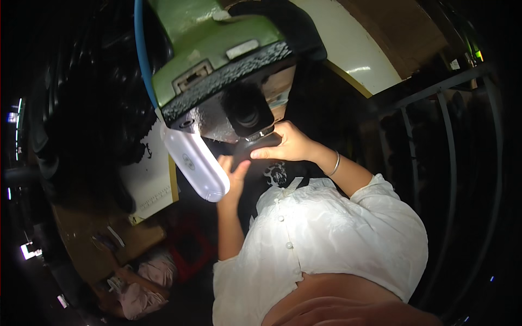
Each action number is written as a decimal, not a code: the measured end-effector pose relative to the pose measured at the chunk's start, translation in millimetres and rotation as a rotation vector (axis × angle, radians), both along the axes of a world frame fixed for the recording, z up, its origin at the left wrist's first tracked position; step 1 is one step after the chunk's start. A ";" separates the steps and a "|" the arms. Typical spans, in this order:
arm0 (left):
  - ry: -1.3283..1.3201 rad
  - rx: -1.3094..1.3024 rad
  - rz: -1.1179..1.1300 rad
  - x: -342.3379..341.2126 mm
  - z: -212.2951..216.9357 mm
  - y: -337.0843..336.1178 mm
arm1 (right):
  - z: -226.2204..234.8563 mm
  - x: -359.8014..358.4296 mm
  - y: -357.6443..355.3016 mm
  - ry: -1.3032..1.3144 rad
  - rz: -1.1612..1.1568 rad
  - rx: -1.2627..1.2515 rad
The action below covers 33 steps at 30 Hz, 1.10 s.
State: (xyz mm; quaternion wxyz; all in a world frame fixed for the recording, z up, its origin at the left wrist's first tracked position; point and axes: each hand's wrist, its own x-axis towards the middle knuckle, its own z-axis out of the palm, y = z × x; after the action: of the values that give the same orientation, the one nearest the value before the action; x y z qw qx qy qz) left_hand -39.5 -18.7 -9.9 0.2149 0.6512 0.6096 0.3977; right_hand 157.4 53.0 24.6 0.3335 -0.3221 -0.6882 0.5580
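Note:
A green machine head with a dark, worn underside fills the top middle. Just below it, a dark curved piece of material is held in both hands; its kind cannot be made out. My right hand grips its right end, the thumb lying along the near side and the fingers going behind. My left hand pinches its lower left end with the thumb up. A white oblong lamp, fixed to the machine's left side, hides part of the left hand. The piece's far edge is close under the machine; whether they touch is unclear.
A blue hose runs down the machine's left side. A metal rack stands at the right. Pale boards with yellow edges lie left and right. At lower left another person sits by a brown table.

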 end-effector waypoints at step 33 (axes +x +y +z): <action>-0.149 -0.302 0.051 -3.7 -67.5 -42.6 | -4.8 75.3 222.7 -0.042 -0.778 -0.183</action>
State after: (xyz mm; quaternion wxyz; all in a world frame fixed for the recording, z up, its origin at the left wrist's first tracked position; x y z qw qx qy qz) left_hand -43.2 -61.3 -77.3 0.3446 0.5646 0.6610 0.3543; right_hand 232.7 275.7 19.8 0.4758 -0.5983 -0.4690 0.4424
